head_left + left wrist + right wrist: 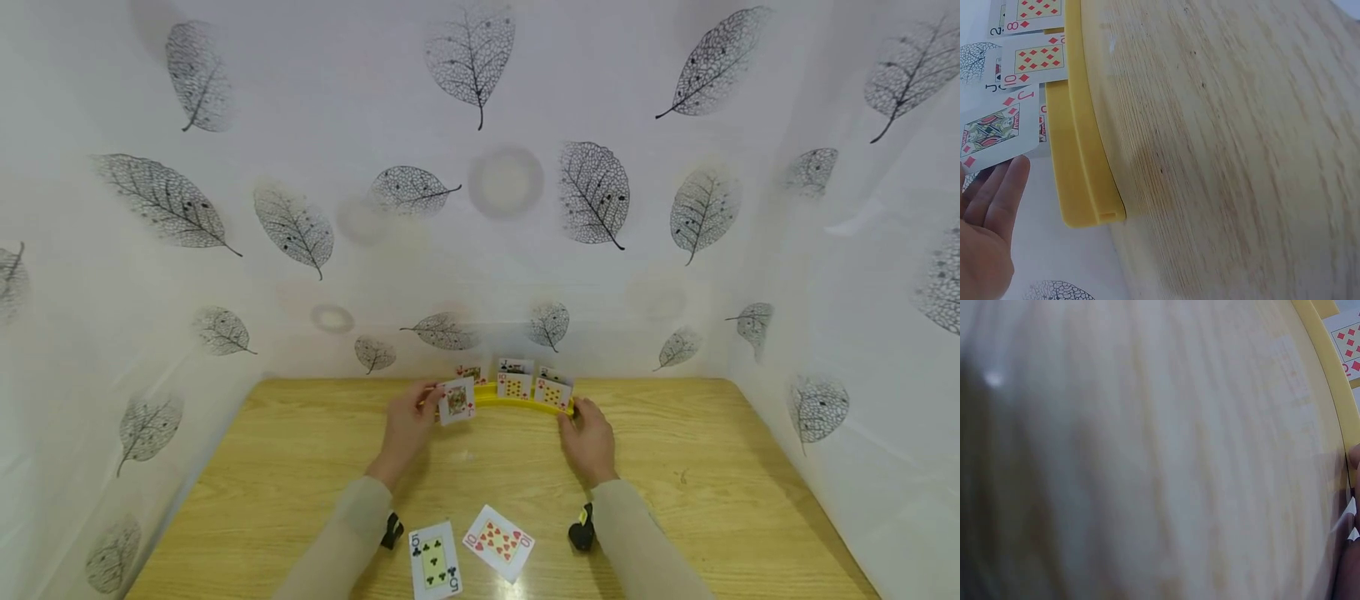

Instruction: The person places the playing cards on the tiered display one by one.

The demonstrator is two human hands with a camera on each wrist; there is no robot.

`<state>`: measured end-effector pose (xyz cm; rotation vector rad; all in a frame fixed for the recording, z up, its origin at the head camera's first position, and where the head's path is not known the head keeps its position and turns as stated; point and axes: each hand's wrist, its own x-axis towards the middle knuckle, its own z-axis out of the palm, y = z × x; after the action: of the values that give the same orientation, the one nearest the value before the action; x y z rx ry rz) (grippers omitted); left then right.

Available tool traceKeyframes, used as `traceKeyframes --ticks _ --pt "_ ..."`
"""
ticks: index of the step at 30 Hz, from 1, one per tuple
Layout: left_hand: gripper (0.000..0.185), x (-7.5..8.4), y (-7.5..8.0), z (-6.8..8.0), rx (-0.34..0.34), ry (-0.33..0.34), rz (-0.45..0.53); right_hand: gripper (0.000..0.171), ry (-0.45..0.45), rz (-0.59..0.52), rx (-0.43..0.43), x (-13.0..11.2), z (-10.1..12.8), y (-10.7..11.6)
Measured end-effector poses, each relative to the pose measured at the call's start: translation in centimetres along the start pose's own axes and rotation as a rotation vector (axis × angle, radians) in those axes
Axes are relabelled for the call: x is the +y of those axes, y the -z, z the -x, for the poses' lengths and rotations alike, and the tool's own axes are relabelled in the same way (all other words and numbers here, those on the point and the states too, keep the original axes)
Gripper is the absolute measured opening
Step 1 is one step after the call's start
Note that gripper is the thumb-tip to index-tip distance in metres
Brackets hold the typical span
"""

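- Jack of diamonds [457, 401] sits pinched in your left hand [406, 427], just left of centre, at the left end of the yellow card holder [517, 402]
- your right hand [588, 440] touches the holder's right end; I cannot tell whether its fingers curl round it
- risk: pushing the jack in askew could nudge the holder along the worktop [300, 467] and tip the standing cards [515, 379]

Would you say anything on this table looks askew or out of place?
Only slightly: the ten of hearts lies tilted beside the straighter five of clubs at the table's near edge. The cards in the yellow holder stand tidy.
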<state>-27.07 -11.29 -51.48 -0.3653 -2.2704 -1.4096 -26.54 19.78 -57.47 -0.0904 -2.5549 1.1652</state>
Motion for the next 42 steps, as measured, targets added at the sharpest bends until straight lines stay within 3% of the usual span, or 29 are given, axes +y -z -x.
traceKeyframes --ticks 9,17,34,42 --pt "0.016 0.5 -1.1 -0.4 -0.008 0.044 -0.021 0.05 -0.042 -0.016 -0.052 -0.3 -0.2 0.3" --pt "0.012 0.0 -2.5 -0.8 0.025 -0.031 -0.017 0.049 -0.035 -0.005 -0.041 -0.1 -0.2 0.3" --pt "0.012 0.5 -3.8 -1.3 0.03 0.061 -0.019 0.047 0.005 0.001 0.006 0.1 -0.1 0.1" --pt "0.012 0.4 -4.2 -1.3 0.072 0.004 -0.027 0.048 -0.009 0.007 -0.018 0.2 -0.2 0.2"
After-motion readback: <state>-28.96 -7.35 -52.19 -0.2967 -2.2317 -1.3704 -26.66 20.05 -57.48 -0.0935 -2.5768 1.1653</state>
